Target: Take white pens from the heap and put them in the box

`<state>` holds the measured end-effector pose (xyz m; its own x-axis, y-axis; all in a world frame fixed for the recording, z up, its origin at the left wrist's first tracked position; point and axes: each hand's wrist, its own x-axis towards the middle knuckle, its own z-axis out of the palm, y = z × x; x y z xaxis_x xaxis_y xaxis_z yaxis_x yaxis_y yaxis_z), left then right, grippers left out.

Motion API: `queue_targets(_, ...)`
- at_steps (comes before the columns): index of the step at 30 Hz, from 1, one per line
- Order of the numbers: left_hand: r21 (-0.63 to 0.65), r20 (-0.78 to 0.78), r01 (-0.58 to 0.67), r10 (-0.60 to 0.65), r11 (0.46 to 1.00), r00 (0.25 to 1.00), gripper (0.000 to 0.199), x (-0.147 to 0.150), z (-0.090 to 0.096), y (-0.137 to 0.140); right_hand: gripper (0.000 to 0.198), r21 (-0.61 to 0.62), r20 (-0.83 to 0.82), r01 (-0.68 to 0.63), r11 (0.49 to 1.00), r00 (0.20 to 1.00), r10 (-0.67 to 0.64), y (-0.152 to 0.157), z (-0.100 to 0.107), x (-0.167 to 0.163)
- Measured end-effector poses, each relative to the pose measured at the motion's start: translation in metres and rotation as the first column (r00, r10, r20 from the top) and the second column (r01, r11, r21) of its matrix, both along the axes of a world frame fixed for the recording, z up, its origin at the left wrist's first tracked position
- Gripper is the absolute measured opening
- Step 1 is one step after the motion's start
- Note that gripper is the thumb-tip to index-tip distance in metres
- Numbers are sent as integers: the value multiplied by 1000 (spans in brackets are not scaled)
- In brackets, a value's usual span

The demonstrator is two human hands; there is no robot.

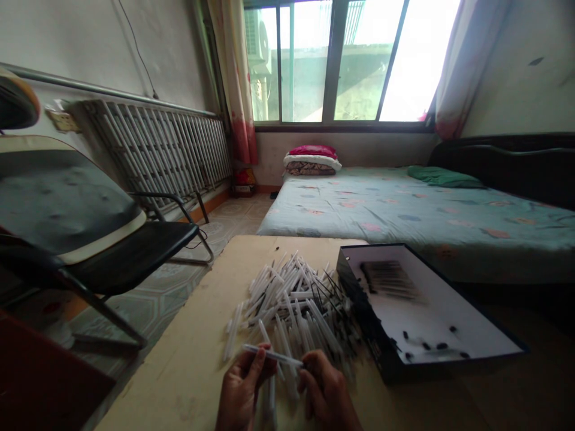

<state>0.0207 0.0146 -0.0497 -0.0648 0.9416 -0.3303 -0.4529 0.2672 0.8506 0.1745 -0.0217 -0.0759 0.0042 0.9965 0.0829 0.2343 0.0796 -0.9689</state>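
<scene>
My left hand (245,383) pinches a slim whitish pen barrel (275,355) near its left end, above the table's near part. At the barrel's right end, the fingers of my right hand (327,386) are closed on it; a dark bit shows at the fingertips. Just beyond both hands lies a heap of white, translucent pen barrels (287,290). Thin dark sticks like pen refills (330,293) are mixed into the heap's right side. An open box (467,317) with a white inside holds a row of dark-tipped pens (390,280) and several small black caps (442,346).
The pale table (179,377) has a worn left edge. A bed (359,206) stands beyond it, with folded bedding (312,160) on top. To the left are a folding chair (112,251) and a radiator (162,146). A dark red surface (45,371) fills the lower left corner.
</scene>
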Motion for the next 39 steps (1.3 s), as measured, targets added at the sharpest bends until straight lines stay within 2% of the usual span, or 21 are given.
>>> queue_targets(6,-5,-18,-1,1,1000,1000,32,2,5,-1,44,-2,5,-21,1000,1000,21,0,-4,0)
queue_targets(10,11,-25,-15,15,1000,1000,30,4,9,-1,37,9,-47,-6,1000,999,7,0,-3,0)
queue_targets(16,7,-24,-10,10,1000,1000,29,3,6,0,43,-31,-50,-19,999,999,17,0,1,1)
queue_targets(20,3,-4,-17,17,1000,1000,26,2,4,0,37,7,-92,-9,1000,996,9,0,-1,1)
queue_targets(24,0,7,-11,11,1000,1000,26,1,4,0,36,-21,-129,-25,999,991,22,1,1,1)
queue_targets(31,1,24,-24,24,1000,999,27,0,-1,0,31,19,-67,0,1000,998,1,1,3,3)
queue_targets(34,-4,49,-49,49,999,998,28,-4,-1,3,24,79,43,26,997,999,-29,0,3,6)
queue_targets(37,19,82,-150,148,989,986,30,-18,2,13,18,200,236,56,978,966,-104,0,7,16)
queue_targets(39,42,107,-254,248,966,963,30,-30,6,22,15,221,312,48,974,943,-117,0,12,27)
